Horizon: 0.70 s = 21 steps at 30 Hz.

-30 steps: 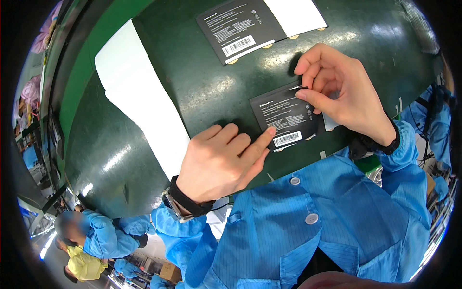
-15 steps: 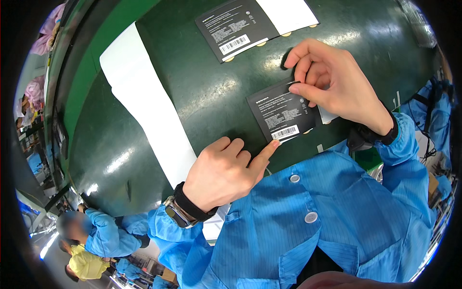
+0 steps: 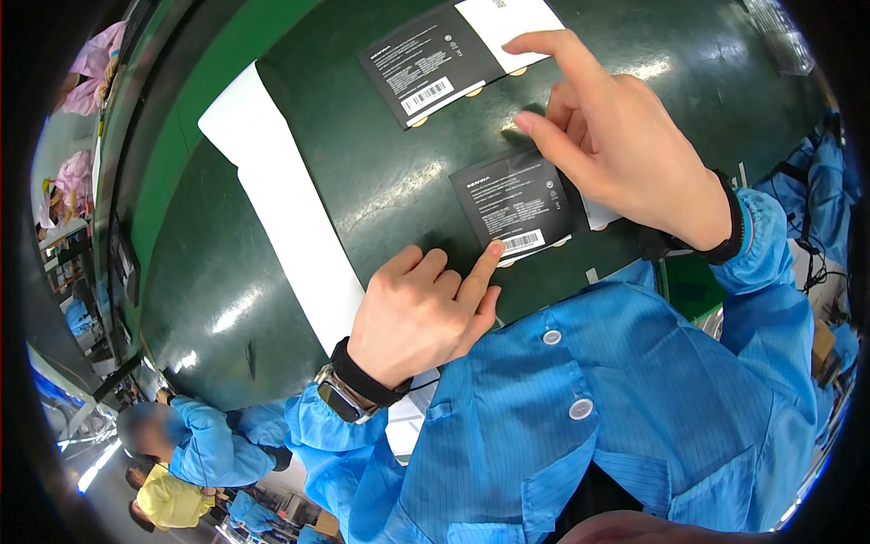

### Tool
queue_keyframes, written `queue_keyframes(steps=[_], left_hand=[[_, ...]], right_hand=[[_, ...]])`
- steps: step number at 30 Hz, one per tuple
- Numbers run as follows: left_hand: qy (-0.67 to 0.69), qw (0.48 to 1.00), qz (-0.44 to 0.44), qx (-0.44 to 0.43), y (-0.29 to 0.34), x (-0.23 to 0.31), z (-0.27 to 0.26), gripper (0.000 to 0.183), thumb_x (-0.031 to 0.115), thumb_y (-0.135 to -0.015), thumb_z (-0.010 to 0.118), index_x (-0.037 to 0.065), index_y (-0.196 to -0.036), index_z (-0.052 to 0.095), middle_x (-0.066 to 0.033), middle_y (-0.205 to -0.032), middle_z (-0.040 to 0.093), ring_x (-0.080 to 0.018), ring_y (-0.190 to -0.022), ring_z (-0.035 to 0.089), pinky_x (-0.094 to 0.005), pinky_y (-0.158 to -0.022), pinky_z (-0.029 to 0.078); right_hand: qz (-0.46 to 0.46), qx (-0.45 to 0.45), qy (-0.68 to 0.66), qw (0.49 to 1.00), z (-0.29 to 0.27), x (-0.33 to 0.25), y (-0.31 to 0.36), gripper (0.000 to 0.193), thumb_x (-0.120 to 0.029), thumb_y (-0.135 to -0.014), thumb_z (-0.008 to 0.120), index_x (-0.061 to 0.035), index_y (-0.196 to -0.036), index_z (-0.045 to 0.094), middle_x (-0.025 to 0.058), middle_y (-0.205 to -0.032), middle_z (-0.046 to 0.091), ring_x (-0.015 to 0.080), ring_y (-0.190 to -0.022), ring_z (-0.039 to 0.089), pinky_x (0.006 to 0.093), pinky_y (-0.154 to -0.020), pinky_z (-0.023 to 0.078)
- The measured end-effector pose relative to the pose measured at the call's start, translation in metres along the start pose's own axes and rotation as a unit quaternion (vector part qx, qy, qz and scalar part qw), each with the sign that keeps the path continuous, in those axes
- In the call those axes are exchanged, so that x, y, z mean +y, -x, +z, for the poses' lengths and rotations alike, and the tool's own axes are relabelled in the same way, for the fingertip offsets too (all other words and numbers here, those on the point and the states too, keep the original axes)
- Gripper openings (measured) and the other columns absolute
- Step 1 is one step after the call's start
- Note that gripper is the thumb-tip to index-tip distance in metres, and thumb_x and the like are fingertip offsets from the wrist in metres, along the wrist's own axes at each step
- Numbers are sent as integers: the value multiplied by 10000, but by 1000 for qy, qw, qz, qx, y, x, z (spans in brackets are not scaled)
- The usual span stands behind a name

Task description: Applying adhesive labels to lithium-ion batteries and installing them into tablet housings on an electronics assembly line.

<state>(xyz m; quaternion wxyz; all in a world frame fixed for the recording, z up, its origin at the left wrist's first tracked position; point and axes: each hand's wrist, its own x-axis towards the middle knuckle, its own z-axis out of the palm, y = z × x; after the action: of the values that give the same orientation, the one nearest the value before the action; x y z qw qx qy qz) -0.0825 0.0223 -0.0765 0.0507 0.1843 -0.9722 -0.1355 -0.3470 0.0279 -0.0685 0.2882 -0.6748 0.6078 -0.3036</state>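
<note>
A flat black printed label [image 3: 517, 201] with a white barcode strip lies on the green work surface in front of me. My left hand [image 3: 420, 304] rests its stretched index fingertip on the label's lower left corner, by the barcode; the other fingers are curled with nothing visible in them. Above the label's right side is my right hand [image 3: 616, 136], thumb and index finger spread apart and empty. It hides part of the label's right end. Farther off lies a second black label [image 3: 421, 68] with a white panel [image 3: 489, 23] and small round yellowish tabs along its lower edge.
A long white paper strip [image 3: 294, 227] runs across the green table [image 3: 381, 195] to the left of the labels. A clear plastic object [image 3: 779, 36] sits at the far right. People in blue [image 3: 213, 444] and yellow [image 3: 172, 499] are beyond the table at lower left.
My right thumb and index finger have let go of the near label's upper edge. They have spread and moved up toward the far label. My left fingertip stays on the corner.
</note>
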Motion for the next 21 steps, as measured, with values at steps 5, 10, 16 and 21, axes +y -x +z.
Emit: queue_keyframes(steps=[5, 10, 16, 21], left_hand=[[-1, 1000, -7, -25, -4, 2, -2, 430, 135, -782, 778, 23, -1197, 762, -66, -965, 707, -226, -880, 647, -347, -734, 514], [-20, 998, -23, -50, -10, 9, -10, 540, 158, -799, 778, -31, -1297, 690, -210, -1574, 502, -368, -1492, 443, -476, -1164, 434], [80, 987, -62, -122, -17, 4, 0, 991, 376, -817, 805, -131, -1547, 366, -306, -1654, 309, -463, -1556, 286, -548, -1262, 285], [74, 989, -34, -124, -41, 9, 10, 1114, 561, -812, 763, -154, -1548, 329, -331, -1659, 268, -479, -1566, 244, -546, -1273, 253]], right_hand=[[-99, 104, 142, 979, -5, 13, -7, 503, -58, -968, 682, -80, -1445, 525, 100, -826, 647, 228, -658, 666, 336, -575, 517], [-175, -85, 224, 955, -42, 22, 37, 692, -162, -870, 741, -8, -1497, 489, 208, -1423, 573, 391, -1382, 539, 489, -1075, 477], [-115, -202, 237, 943, -27, 39, 69, 981, -352, -834, 722, 53, -1616, 289, 227, -1704, 266, 411, -1582, 250, 567, -1292, 202], [-116, -197, 218, 949, -27, 44, 71, 991, -341, -807, 715, 58, -1610, 294, 227, -1704, 262, 407, -1586, 238, 571, -1301, 196]])
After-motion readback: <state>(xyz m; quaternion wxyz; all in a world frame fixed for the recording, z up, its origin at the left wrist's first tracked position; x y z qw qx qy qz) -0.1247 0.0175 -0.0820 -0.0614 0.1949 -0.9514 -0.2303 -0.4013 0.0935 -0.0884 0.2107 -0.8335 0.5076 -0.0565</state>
